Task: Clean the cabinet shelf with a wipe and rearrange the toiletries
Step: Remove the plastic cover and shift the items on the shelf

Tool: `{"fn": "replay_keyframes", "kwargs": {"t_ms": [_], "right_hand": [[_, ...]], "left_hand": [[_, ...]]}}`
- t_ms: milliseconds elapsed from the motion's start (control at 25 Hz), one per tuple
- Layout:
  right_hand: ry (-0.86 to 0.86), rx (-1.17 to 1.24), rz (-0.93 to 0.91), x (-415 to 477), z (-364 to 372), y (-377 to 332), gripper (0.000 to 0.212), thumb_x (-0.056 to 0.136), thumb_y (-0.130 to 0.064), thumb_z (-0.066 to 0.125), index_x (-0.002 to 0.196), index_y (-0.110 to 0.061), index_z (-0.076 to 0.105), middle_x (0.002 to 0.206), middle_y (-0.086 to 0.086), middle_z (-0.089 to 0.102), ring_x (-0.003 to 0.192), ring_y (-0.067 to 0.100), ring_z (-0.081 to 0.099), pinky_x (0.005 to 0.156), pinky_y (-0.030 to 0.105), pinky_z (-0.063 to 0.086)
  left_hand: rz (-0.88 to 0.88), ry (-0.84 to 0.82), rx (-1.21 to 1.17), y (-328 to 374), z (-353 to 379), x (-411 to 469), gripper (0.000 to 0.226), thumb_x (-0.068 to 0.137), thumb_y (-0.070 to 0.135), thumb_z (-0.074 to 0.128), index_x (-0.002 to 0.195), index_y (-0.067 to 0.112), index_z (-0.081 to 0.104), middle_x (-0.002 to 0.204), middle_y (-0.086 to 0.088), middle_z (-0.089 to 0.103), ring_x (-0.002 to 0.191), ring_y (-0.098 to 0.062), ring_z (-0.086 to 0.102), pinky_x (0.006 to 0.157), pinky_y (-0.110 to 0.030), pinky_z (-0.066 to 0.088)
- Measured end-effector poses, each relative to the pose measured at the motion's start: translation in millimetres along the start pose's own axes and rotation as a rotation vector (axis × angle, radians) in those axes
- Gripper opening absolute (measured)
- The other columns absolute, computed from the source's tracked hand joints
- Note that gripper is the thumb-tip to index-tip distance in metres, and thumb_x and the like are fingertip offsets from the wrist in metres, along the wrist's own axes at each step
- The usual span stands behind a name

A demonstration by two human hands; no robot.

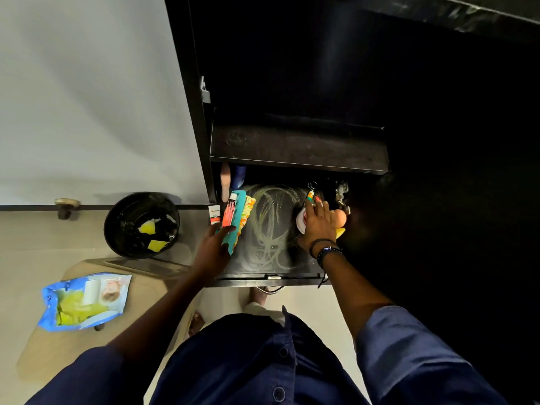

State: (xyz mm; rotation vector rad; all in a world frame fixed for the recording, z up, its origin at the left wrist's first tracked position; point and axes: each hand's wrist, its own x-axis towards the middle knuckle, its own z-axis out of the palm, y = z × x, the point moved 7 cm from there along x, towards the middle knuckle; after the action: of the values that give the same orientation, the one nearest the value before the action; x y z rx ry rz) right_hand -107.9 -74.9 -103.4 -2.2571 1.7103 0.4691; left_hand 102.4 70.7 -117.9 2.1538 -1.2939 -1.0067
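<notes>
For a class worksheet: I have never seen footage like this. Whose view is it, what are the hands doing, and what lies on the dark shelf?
No robot here: one camera worn on a person's head looks down at their own hands. The left hand grips a teal comb, beside a red tube and a white tube. The right hand rests flat on a white round container. Between them the dark shelf shows wipe streaks. A wipes pack and a black bin lie to the left.
</notes>
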Motion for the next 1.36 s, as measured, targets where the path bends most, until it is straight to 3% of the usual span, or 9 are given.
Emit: {"fn": "replay_keyframes", "kwargs": {"t_ms": [160, 320, 440, 560, 760, 1080, 1360], "right_hand": [[-0.026, -0.166, -0.074, 15.9, 6.7, 12.4, 0.099, 0.072, -0.015, 0.071, 0.15, -0.016, 0.012, 0.157, 0.014, 0.013, 0.146, 0.031, 0.009, 0.12, 0.043, 0.01], [0.028, -0.15, -0.108, 15.8, -0.9, 5.0, 0.089, 0.067, -0.017, 0.075, 0.143, -0.016, 0.028, 0.148, 0.016, 0.029, 0.14, 0.034, 0.025, 0.117, 0.044, 0.021], [0.092, 0.057, -0.17, -3.6, -3.4, -27.5, 0.086, 0.055, -0.03, 0.081, 0.13, -0.019, 0.039, 0.136, 0.013, 0.038, 0.129, 0.035, 0.038, 0.104, 0.043, 0.039], [0.001, 0.322, -0.241, -32.8, 13.5, -79.9, 0.093, 0.051, -0.038, 0.085, 0.129, -0.021, 0.039, 0.127, 0.009, 0.04, 0.112, 0.031, 0.049, 0.089, 0.038, 0.051], [-0.106, 0.355, -0.235, -72.3, 55.1, -135.4, 0.095, 0.058, -0.038, 0.084, 0.134, -0.02, 0.029, 0.13, 0.009, 0.034, 0.118, 0.03, 0.043, 0.089, 0.042, 0.053], [-0.064, 0.453, -0.123, -82.4, 59.9, -119.5, 0.091, 0.061, -0.035, 0.083, 0.134, -0.021, 0.031, 0.131, 0.008, 0.035, 0.12, 0.03, 0.042, 0.088, 0.041, 0.054], [-0.085, 0.399, -0.147, -84.0, 57.3, -112.9, 0.092, 0.068, -0.035, 0.079, 0.141, -0.018, 0.026, 0.138, 0.01, 0.027, 0.127, 0.034, 0.034, 0.091, 0.041, 0.05]], "left_hand": [[-0.01, -0.015, 0.031, -4.9, 4.1, -1.9, 0.051, 0.085, -0.002, 0.053, 0.134, 0.014, 0.047, 0.145, -0.016, 0.033, 0.129, -0.033, 0.041, 0.097, -0.039, 0.048], [-0.007, -0.014, 0.059, -9.2, 0.3, -9.3, 0.051, 0.085, 0.0, 0.055, 0.135, 0.01, 0.046, 0.144, -0.017, 0.034, 0.13, -0.034, 0.039, 0.099, -0.039, 0.047], [-0.002, -0.015, 0.047, -16.9, -4.2, -17.8, 0.053, 0.084, 0.0, 0.057, 0.135, 0.009, 0.046, 0.142, -0.016, 0.036, 0.13, -0.032, 0.04, 0.1, -0.039, 0.048], [-0.039, -0.006, 0.01, -24.8, -7.8, -31.0, 0.056, 0.083, 0.001, 0.058, 0.136, 0.011, 0.043, 0.14, -0.015, 0.038, 0.128, -0.03, 0.043, 0.097, -0.034, 0.048], [-0.086, -0.047, -0.038, -23.2, -9.1, -52.7, 0.057, 0.085, 0.007, 0.058, 0.138, 0.009, 0.039, 0.139, -0.017, 0.037, 0.13, -0.03, 0.038, 0.1, -0.037, 0.043], [-0.144, -0.145, -0.036, -34.6, 3.9, -58.8, 0.055, 0.09, 0.01, 0.051, 0.142, 0.014, 0.033, 0.147, -0.012, 0.03, 0.127, -0.028, 0.045, 0.096, -0.039, 0.051], [-0.119, -0.1, 0.005, -21.2, 3.3, -54.6, 0.058, 0.089, 0.003, 0.05, 0.142, 0.015, 0.032, 0.147, -0.011, 0.032, 0.131, -0.03, 0.041, 0.094, -0.036, 0.052]]}}
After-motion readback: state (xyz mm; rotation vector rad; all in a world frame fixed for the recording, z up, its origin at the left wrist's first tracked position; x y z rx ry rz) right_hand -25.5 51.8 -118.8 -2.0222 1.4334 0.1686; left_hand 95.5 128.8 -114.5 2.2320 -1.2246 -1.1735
